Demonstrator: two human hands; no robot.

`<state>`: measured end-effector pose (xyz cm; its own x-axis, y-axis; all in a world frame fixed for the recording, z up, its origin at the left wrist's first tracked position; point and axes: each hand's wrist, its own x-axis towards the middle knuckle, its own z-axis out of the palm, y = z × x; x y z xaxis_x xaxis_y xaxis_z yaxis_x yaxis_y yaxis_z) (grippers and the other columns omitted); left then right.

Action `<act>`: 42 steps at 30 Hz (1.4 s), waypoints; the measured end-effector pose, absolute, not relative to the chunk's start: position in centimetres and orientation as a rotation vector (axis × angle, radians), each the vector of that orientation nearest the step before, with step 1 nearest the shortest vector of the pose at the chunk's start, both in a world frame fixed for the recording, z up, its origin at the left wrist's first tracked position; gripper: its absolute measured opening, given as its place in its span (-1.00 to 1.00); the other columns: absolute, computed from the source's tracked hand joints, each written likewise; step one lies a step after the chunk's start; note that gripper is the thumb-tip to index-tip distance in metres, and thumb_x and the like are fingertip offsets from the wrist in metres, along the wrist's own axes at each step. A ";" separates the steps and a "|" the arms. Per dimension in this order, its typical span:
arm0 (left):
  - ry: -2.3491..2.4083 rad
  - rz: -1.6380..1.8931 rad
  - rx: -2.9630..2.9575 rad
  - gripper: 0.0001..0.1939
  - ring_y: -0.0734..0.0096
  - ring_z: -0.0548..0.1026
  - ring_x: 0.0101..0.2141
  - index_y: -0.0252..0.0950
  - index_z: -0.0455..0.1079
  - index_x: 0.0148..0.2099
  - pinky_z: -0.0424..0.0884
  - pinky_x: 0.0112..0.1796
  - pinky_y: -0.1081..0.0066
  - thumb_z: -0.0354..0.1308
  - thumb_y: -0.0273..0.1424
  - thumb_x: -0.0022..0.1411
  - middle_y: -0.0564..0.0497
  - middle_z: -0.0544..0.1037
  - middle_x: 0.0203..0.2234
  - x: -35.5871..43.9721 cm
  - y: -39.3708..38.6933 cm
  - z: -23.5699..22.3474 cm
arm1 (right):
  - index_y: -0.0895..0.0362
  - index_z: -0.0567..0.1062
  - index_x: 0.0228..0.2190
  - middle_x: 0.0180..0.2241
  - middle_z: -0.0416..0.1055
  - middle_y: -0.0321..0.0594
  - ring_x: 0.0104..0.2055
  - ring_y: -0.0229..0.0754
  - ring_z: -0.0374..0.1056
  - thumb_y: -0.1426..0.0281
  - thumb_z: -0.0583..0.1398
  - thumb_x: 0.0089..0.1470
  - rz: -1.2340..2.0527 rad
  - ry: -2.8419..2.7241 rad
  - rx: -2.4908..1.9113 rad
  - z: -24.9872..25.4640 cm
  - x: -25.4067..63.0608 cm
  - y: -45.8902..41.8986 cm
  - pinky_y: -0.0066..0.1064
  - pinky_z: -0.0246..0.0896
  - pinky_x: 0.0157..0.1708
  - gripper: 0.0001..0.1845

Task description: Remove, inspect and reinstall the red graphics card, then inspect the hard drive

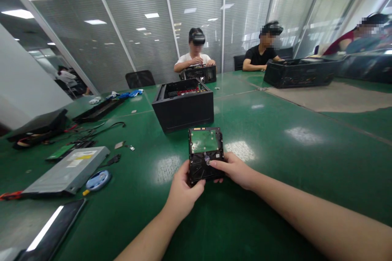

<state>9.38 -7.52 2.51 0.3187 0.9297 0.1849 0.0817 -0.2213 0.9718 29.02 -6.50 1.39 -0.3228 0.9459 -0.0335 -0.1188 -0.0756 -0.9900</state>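
Both my hands hold a hard drive (203,163) above the green table, its circuit-board side facing up toward me. At the drive's lower left edge, my left hand (183,189) grips with the thumb along the near side. My right hand (237,169) holds the right side, its thumb lying across the black underside near the round spindle centre. Fingers of both hands are partly hidden beneath the drive. Just beyond it stands an open black computer case (185,108) with red parts visible inside.
To my left lie an optical drive (69,171), a blue oval object (98,180), a phone-like black slab (53,230), a green circuit board (60,152) and loose cables (98,132). Across the green table (275,159), several people sit by computer cases (301,74). Brown sheeting (343,98) lies at right.
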 end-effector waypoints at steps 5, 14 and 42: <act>1.016 1.118 1.980 -0.44 0.09 0.37 0.15 -0.21 0.28 0.23 0.25 0.18 0.08 0.22 -0.42 0.17 -0.12 0.42 0.14 9.3 -8.3 3.0 | -0.13 0.09 0.28 0.01 0.42 -0.18 -0.24 -0.18 0.45 0.19 0.31 0.09 1.511 -1.153 -0.854 1.6 28.4 -6.7 -0.35 0.37 -0.37 -0.18; 0.909 0.986 2.522 -0.24 0.03 0.03 0.34 -0.01 -0.11 0.43 0.10 0.24 -0.05 0.13 -0.40 0.30 -0.09 -0.04 0.40 9.4 -9.6 3.3 | 0.08 0.51 -0.01 -0.08 0.53 -0.10 -0.08 -0.06 0.44 -0.08 0.28 -0.08 1.965 -0.736 -0.468 2.1 27.6 -9.2 -0.30 0.24 -0.05 -0.31; 1.256 1.137 2.009 0.04 0.01 0.15 0.30 -0.07 -0.16 0.44 0.04 0.25 -0.07 0.35 -0.41 0.05 -0.16 0.17 0.32 9.2 -8.3 2.2 | 0.21 0.47 -0.02 -0.11 0.56 -0.03 -0.04 0.00 0.48 0.18 0.21 0.16 1.888 -0.485 -0.562 1.7 28.7 -6.3 -0.12 0.27 0.05 -0.56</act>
<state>9.16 -8.26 2.22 0.2225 0.8963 0.3835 0.4709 -0.4433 0.7627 28.67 -6.32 1.72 -0.3311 0.9305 -0.1569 -0.7395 -0.3592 -0.5694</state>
